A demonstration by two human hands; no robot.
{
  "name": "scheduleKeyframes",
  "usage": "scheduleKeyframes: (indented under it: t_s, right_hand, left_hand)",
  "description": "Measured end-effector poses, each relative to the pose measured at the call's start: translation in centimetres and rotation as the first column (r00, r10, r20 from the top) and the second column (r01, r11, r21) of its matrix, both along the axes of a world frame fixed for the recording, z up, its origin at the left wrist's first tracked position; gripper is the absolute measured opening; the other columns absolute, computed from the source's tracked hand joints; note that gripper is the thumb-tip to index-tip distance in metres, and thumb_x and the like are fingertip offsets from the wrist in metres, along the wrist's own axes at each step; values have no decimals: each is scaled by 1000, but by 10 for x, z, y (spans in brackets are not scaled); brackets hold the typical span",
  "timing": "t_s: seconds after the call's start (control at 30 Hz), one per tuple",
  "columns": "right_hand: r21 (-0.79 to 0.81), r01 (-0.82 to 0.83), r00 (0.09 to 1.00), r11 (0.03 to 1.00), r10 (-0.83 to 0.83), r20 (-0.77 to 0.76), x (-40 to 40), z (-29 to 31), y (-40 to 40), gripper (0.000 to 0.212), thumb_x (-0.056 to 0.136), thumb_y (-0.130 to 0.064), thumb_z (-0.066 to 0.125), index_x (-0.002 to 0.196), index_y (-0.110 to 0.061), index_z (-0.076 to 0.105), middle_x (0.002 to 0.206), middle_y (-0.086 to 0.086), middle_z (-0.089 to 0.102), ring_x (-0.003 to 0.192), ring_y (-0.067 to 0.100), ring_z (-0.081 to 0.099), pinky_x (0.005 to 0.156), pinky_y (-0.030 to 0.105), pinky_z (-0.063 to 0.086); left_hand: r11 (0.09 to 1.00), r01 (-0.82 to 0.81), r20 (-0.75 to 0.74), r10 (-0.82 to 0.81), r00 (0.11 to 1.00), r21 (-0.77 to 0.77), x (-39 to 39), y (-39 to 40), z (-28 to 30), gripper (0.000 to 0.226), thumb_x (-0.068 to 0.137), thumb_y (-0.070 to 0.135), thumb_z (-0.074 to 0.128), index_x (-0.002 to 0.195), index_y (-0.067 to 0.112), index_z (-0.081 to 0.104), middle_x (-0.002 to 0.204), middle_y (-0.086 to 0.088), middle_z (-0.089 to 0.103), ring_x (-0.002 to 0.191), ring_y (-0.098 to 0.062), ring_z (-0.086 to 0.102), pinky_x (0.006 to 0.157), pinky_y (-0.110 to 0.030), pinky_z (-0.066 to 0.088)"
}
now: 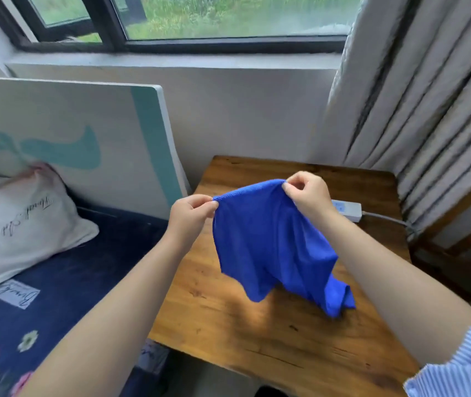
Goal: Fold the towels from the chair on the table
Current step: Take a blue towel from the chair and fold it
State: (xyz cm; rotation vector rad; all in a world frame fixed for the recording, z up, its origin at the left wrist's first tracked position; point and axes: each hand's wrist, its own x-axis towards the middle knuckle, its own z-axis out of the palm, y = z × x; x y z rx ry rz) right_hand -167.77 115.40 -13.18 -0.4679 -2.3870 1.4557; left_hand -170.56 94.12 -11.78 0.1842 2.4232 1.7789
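Left hand (189,214) pinching one top corner, right hand (307,193) pinching the other, and the blue towel (268,247) hangs spread between them over the middle of the table (228,325), lower end brushing the wood — no fold yet, all folding ahead.

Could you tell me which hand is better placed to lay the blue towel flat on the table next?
Probably the right hand: it pinches the towel over the table, above the trailing end, while the left hand hangs at the table's edge.
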Motion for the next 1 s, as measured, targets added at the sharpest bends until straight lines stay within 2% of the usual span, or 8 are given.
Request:
scheduleKeyframes:
  t_s: [0.1,0.23,0.37,0.53,0.7,0.83,0.9,1.0]
  right_hand:
    - [39,-134,990,990,132,49,-39,-6,-11,12,84,-7,56,73,-11,57,92,12,65,87,24,57,69,20,41]
    - [132,-311,922,941,265,284,-68,-55,-42,14,86,-6,53,89,2,64,104,17,64,101,28,55,77,24,36]
    - [122,-387,829,914,287,481,-62,-111,-65,20,88,-6,48,96,4,64,107,19,64,104,30,55,80,27,33]
    - [140,-69,833,988,-20,552,-37,-158,-55,18,87,-7,51,95,4,63,105,19,65,102,30,57,79,28,33]
    - [132,148,825,980,-196,531,-39,-182,-58,28,89,-10,52,113,5,55,116,21,59,109,32,54,90,32,38]
    - [71,365,808,928,-354,472,-78,-189,-63,47,90,-15,52,133,-2,39,134,16,48,120,29,48,102,34,33]
    - [55,437,783,898,-409,469,-92,-195,-64,48,89,-14,52,133,-3,39,130,14,53,121,28,47,103,33,33]
    - [37,495,759,868,-453,468,-97,-205,-67,43,85,-11,56,126,-4,48,113,13,62,109,26,54,100,35,38]
  left_hand:
    - [999,2,136,3,991,-34,-35,-16,-9,22,79,9,55,57,15,56,59,1,52,58,-8,48,54,-15,40]
    - [960,38,307,51,950,-278,-68,-39,-49,23,76,7,54,54,10,48,58,-5,44,60,-16,39,52,-23,29]
    - [782,149,373,112,921,-605,-79,-66,-106,22,79,8,50,57,8,48,57,-6,44,60,-22,40,49,-26,28]
    - [606,363,499,66,864,-708,-87,-87,-168,30,83,20,49,54,16,42,59,-1,49,72,-24,50,56,-26,35]
    - [798,306,555,42,831,-519,-103,-89,-204,38,96,33,38,62,15,42,87,-19,62,93,-34,61,83,-37,46]
    - [784,367,536,-52,843,-500,-113,-87,-221,31,97,27,38,75,8,50,89,-17,64,98,-35,60,84,-37,45]
    - [762,347,483,-52,874,-546,-113,-85,-227,24,97,24,40,88,6,54,103,-20,64,100,-34,57,81,-34,42]
    - [811,259,490,40,871,-524,-109,-83,-237,22,94,22,46,86,4,57,97,-21,64,97,-34,58,82,-36,43]
